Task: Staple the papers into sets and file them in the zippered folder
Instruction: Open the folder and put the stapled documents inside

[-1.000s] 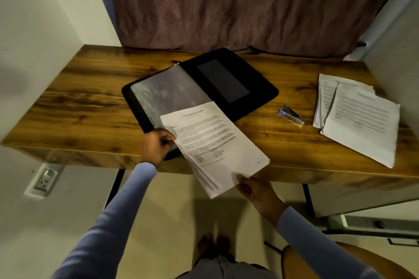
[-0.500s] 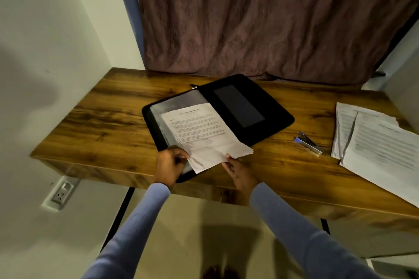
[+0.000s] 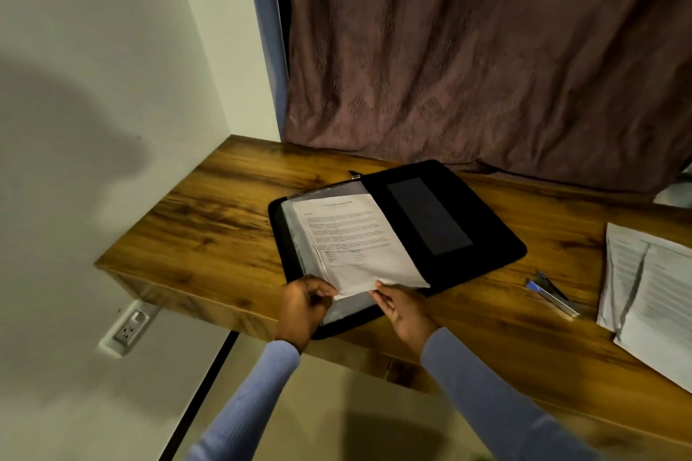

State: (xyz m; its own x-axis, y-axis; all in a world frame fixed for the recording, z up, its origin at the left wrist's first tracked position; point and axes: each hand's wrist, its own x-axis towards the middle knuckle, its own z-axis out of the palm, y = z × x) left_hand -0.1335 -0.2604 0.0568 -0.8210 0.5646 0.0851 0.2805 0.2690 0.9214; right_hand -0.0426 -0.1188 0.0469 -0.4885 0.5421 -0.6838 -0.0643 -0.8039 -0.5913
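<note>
a wooden desk [image 3: 224, 221] is set in a corner between a pale wall and a brownish curtain [image 3: 486, 49]. on the desk a black zippered folder [image 3: 449, 236] lies open, its left half lined with a clear plastic sleeve [image 3: 299, 236]. a stapled set of papers [image 3: 352, 239] is laid on that left half, most of it over the sleeve, its near edge at the front of the folder. whether the set is inside the sleeve or on top of it cannot be told. the near left corner of the set is pinched by the curled fingers of the left hand [image 3: 303, 307]. the near edge is gripped by the right hand [image 3: 402, 307], thumb on top and fingers curled beneath. a stapler [image 3: 554, 292] is seen to the right of the folder, and beyond it loose papers [image 3: 651, 296] are spread near the desk's right end. a wall socket [image 3: 127, 329] is mounted below the desk's left end.
</note>
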